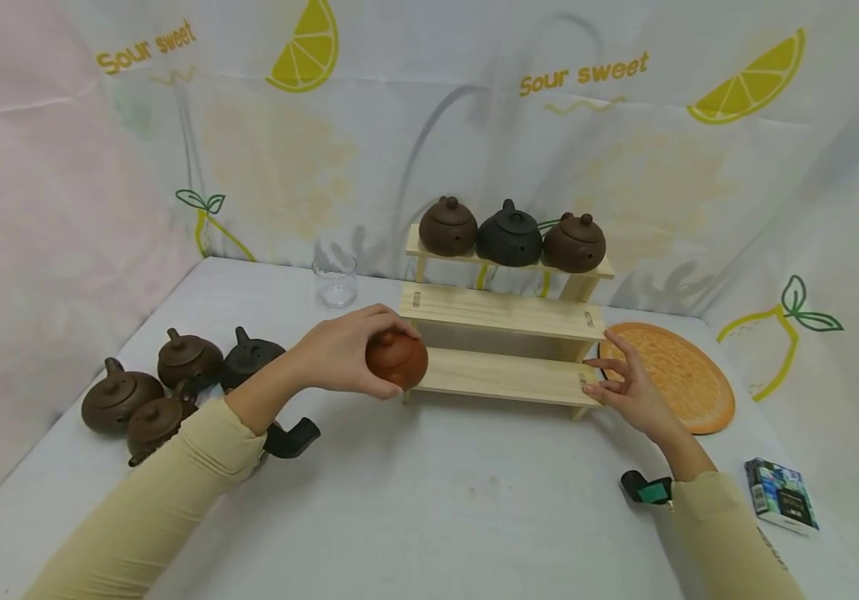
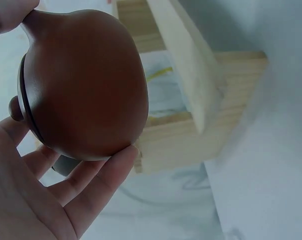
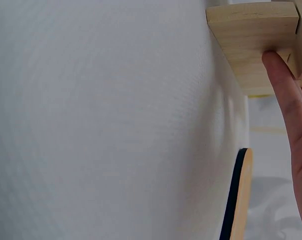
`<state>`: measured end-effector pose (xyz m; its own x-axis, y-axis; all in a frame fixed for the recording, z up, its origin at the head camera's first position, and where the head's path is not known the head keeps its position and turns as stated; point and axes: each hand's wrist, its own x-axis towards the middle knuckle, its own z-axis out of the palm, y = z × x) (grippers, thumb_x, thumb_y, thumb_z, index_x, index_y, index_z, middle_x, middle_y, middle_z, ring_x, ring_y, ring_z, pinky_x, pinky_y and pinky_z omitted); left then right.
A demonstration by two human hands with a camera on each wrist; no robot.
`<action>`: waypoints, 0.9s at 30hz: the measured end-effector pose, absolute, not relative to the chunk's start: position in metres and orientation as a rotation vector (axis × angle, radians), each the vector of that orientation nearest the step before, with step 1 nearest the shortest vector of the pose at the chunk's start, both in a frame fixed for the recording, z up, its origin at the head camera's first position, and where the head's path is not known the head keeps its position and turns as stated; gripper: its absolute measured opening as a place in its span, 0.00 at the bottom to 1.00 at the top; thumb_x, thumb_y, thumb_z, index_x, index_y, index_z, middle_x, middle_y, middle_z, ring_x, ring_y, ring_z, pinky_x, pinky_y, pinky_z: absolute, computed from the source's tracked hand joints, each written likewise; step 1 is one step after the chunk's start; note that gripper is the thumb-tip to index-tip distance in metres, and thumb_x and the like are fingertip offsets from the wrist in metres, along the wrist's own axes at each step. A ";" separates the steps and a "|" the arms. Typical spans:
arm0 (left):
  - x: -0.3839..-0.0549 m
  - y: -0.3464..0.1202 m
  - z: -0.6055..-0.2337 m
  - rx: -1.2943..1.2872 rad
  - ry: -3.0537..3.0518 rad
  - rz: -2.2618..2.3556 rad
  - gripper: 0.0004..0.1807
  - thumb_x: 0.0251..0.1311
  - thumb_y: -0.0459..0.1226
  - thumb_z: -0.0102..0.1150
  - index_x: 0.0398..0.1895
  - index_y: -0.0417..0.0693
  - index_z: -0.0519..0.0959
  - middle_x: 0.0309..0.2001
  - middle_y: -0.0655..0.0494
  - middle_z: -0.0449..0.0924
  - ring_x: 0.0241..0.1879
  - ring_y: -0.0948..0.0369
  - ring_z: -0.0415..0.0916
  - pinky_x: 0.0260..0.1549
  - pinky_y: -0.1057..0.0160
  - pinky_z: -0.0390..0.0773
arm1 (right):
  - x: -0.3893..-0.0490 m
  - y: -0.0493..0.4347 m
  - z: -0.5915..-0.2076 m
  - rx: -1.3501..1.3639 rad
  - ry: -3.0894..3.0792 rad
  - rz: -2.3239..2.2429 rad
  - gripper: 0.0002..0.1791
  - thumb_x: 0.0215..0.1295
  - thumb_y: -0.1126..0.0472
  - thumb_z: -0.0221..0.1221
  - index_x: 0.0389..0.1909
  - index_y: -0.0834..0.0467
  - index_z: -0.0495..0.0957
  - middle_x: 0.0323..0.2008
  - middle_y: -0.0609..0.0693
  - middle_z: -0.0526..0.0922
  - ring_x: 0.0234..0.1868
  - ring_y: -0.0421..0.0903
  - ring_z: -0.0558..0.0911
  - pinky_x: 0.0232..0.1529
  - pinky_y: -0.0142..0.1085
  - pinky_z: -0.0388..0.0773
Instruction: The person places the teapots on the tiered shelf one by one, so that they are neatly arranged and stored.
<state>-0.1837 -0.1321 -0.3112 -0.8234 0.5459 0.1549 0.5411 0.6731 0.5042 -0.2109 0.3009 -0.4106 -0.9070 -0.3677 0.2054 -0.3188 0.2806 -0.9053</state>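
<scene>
My left hand (image 1: 350, 348) holds a reddish-brown clay teapot (image 1: 402, 360) at the left front of a wooden stepped rack (image 1: 504, 310). In the left wrist view the teapot's rounded body (image 2: 91, 85) shows, its lid knob towards the palm, fingers and thumb around it. My right hand (image 1: 635, 392) holds the rack's right end at the lowest shelf, fingers spread; in the right wrist view one digit presses the wooden side piece (image 3: 251, 45). On the top shelf sit a brown teapot (image 1: 447, 227), a black teapot (image 1: 510, 236) and another brown teapot (image 1: 575, 243).
Several dark teapots (image 1: 187, 360) are grouped at the left, partly behind my left arm. A clear glass (image 1: 336, 279) stands at the back. Right of the rack lies a round pizza-patterned board (image 1: 672, 379), with a small box (image 1: 781, 496) nearer me. Printed cloth hangs behind.
</scene>
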 end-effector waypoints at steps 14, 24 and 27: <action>-0.210 -0.091 -0.293 1.107 2.816 0.866 0.31 0.38 0.52 0.69 0.52 0.63 0.75 0.53 0.63 0.69 0.44 0.63 0.71 0.39 0.60 0.74 | -0.214 0.295 -0.409 -0.665 2.490 -1.712 0.49 0.60 0.74 0.57 0.73 0.48 0.38 0.53 0.70 0.65 0.40 0.36 0.80 0.37 0.28 0.77; -0.235 -0.041 -0.291 1.236 2.793 0.749 0.33 0.41 0.56 0.67 0.55 0.66 0.72 0.49 0.65 0.70 0.44 0.67 0.69 0.38 0.66 0.72 | -0.210 0.300 -0.409 -0.652 2.476 -1.731 0.48 0.61 0.75 0.57 0.73 0.48 0.39 0.50 0.56 0.68 0.39 0.37 0.81 0.36 0.28 0.77; -0.241 -0.025 -0.292 1.240 2.771 0.753 0.33 0.42 0.56 0.66 0.56 0.67 0.71 0.52 0.66 0.69 0.46 0.68 0.68 0.38 0.67 0.71 | -0.211 0.300 -0.408 -0.666 2.484 -1.721 0.48 0.60 0.75 0.57 0.73 0.49 0.38 0.50 0.55 0.69 0.38 0.37 0.81 0.36 0.28 0.77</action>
